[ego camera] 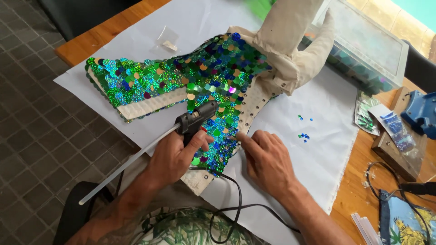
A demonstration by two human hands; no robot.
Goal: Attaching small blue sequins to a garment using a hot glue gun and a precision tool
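A black glue gun (pixel 196 119) with a long clear glue stick (pixel 122 167) out its back is gripped in my left hand (pixel 175 156), its nozzle over a fabric piece covered in green and blue sequins (pixel 181 75). My right hand (pixel 265 159) presses its index fingertip on the sequinned edge beside the nozzle. The piece has a bare cream perforated border (pixel 256 102) and a cream cloth part (pixel 290 45) at the far end. The gun's black cord (pixel 236 204) loops toward me.
White paper (pixel 318 136) covers the wooden table (pixel 359 190). Loose sequins (pixel 303 135) lie to the right. A clear plastic box of sequins (pixel 368 50), small sequin bags (pixel 395 129), a blue tool (pixel 420 111) and spare glue sticks (pixel 365 227) sit at the right. Tiled floor lies left.
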